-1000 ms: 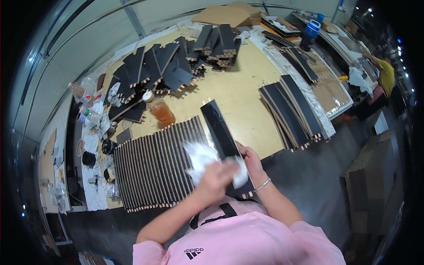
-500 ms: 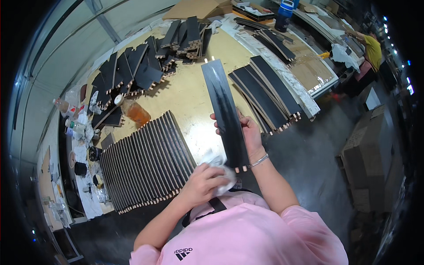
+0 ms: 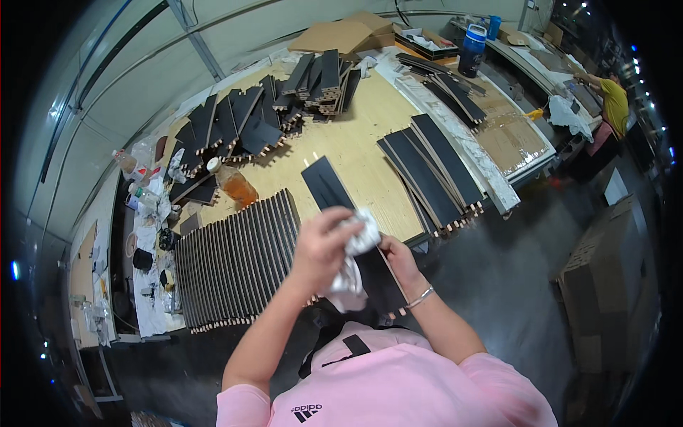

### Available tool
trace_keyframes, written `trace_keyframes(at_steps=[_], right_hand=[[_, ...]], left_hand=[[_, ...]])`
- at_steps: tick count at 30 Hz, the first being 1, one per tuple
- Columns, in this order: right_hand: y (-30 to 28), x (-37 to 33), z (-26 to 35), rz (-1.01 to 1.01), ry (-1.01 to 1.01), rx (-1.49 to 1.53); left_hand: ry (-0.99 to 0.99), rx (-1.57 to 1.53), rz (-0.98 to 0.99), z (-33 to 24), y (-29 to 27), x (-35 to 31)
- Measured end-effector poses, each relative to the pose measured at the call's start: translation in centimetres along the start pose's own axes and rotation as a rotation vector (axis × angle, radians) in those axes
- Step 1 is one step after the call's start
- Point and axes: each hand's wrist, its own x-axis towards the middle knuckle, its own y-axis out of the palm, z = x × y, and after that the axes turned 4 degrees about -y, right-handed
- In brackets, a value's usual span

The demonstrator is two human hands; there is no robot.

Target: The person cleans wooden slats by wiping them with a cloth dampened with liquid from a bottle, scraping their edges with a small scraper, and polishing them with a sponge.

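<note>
A dark board (image 3: 380, 279) with pale dowels at both ends slants in front of me, its far end over the table (image 3: 363, 107). My right hand (image 3: 402, 260) grips it along its right edge, near the middle. In my left hand (image 3: 324, 245) is a crumpled white cloth (image 3: 364, 233), held at the board's upper face; the hand covers part of the board. Left of it stands a long row of similar boards (image 3: 235, 263) on edge, packed side by side. Several more boards (image 3: 434, 167) lie overlapping to the right.
Piled boards (image 3: 242, 117) cover the table's far left. A bottle of amber liquid (image 3: 233, 183) stands between that pile and the row. Small jars (image 3: 142, 260) sit at the left edge. A blue jug (image 3: 472, 50) stands far right, beyond cardboard. Another person (image 3: 613, 107) works at the right.
My left hand has moved up with the cloth, from beside the board's near end to its middle. The board has tipped lower and its far end has come nearer.
</note>
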Motion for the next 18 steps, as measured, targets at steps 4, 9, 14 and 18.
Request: trace_keyframes(at_steps=[4, 9, 14, 18], right_hand=[[0.8, -2.7, -0.3, 0.242, 0.020, -0.120], [0.7, -5.5, -0.3, 0.050, -0.187, 0.000], [-1.9, -4.9, 1.1, -0.053, -0.200, -0.083], [1.6, -4.1, -0.8, -0.176, -0.349, -0.143]], left_hand=[[-0.311, 0.102, -0.160, 5.8, -2.2, 2.6], [-0.673, -0.122, -0.333, 9.4, -3.5, -2.5], [-0.794, -0.640, -0.272, 3.7, -2.7, -4.1], [-0.388, -0.565, 0.062, -2.4, -4.2, -0.6]])
